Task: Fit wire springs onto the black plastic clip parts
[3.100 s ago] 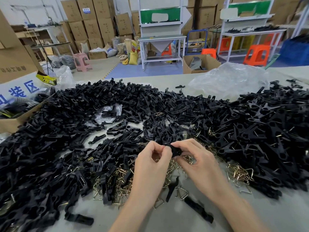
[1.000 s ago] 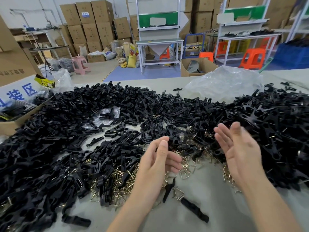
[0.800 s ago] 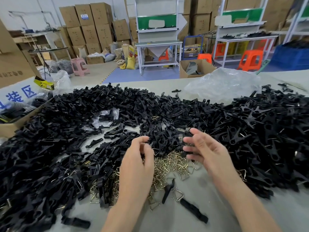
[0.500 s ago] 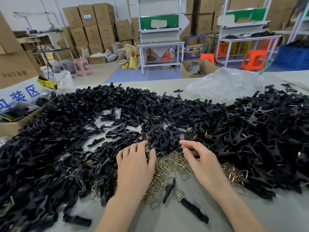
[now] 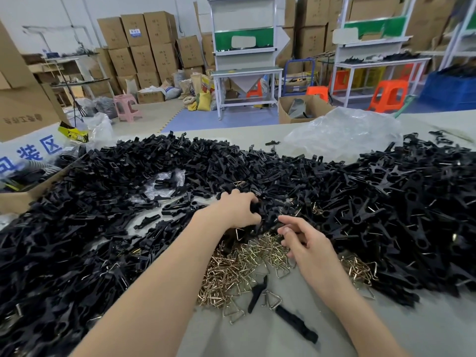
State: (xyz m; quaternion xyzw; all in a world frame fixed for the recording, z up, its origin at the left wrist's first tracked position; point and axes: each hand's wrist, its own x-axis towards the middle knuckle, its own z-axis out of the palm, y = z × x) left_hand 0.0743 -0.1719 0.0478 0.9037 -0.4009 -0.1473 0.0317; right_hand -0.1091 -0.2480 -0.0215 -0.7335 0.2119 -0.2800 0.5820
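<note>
A large heap of black plastic clip parts [image 5: 296,176] covers the grey table [image 5: 231,341] from left to right. Brass-coloured wire springs [image 5: 237,269] lie in a loose pile in front of the heap, with a smaller bunch of springs [image 5: 360,269] to the right. My left hand [image 5: 235,210] reaches into the heap's near edge, its fingers and thumb curled around a black clip part [image 5: 256,210]. My right hand [image 5: 306,243] hovers over the far edge of the spring pile, fingers bent; whether its thumb and forefinger pinch anything is unclear.
Two loose black parts [image 5: 296,324] and a single spring [image 5: 273,300] lie on bare table near me. An open cardboard box [image 5: 18,202] stands at the left edge. A crumpled clear plastic bag [image 5: 342,135] lies at the back right. A small bag [image 5: 167,181] is buried in the heap.
My left hand moved forward off the springs into the black heap and curled around a part. My right hand pulled back slightly and bent its fingers over the springs.
</note>
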